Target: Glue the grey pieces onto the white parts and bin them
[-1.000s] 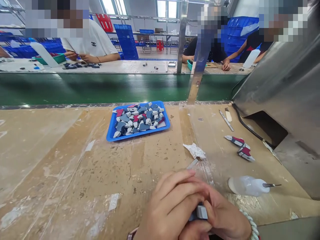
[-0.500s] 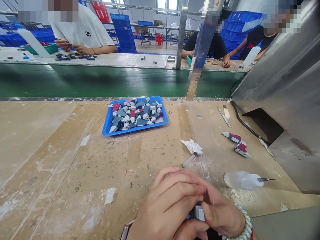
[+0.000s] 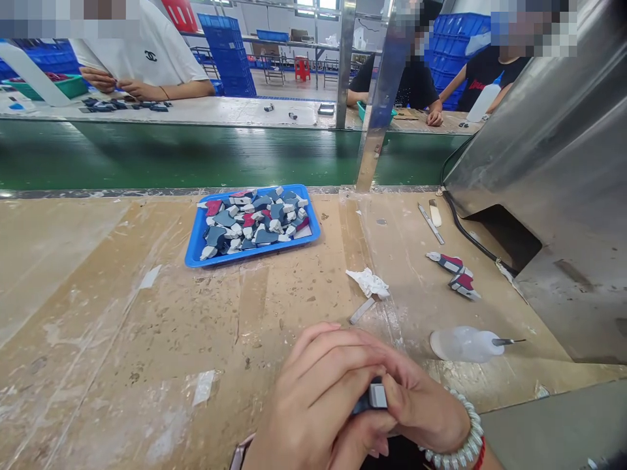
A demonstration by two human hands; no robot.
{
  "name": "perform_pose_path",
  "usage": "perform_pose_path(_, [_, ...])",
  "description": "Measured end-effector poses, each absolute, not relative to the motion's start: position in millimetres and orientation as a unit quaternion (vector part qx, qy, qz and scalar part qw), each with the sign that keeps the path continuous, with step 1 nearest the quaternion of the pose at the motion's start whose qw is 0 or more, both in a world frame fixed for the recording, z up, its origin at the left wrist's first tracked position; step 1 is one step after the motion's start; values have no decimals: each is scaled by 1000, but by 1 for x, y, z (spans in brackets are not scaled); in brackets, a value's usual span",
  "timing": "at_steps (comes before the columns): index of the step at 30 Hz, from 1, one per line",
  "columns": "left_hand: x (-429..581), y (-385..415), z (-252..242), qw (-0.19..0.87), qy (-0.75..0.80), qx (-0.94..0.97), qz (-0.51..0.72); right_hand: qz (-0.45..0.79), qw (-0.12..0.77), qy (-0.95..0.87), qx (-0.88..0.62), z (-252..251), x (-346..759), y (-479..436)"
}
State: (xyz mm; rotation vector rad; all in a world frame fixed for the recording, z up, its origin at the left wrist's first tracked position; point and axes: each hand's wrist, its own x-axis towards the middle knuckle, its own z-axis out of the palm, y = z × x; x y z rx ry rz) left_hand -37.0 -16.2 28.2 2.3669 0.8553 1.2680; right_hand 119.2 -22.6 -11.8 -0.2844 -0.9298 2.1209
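My left hand (image 3: 313, 391) and my right hand (image 3: 416, 391) are closed together round a small dark blue-grey plastic part (image 3: 372, 397) with a light grey block end. Only that end shows between my fingers and thumbs; the rest is hidden. Beyond my hands lie a short grey metal strip (image 3: 362, 311) and a crumpled white tissue (image 3: 368, 284). To the right, a translucent squeeze bottle (image 3: 463, 344) with a thin metal needle tip lies on its side. Behind the bottle rest two red, dark and light grey parts (image 3: 455, 274).
A blue tray (image 3: 193, 254) heaped with similar blue-grey, red and white parts sits at the back of the worktable (image 3: 161, 339). A knife-like tool (image 3: 431, 224) lies near a metal housing (image 3: 539, 183) and black cable. Across a green conveyor (image 3: 196, 153), several people sit.
The view has shifted slightly, so the tray and bench items appear further left. Both hands stay round the part, whose light grey end shows a little more now.
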Motion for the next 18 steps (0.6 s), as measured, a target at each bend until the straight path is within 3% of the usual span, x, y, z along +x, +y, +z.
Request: perform_pose_path(18, [-39,-11,26,217,300,821,435,846,395,-327,-142,-4,118,-23])
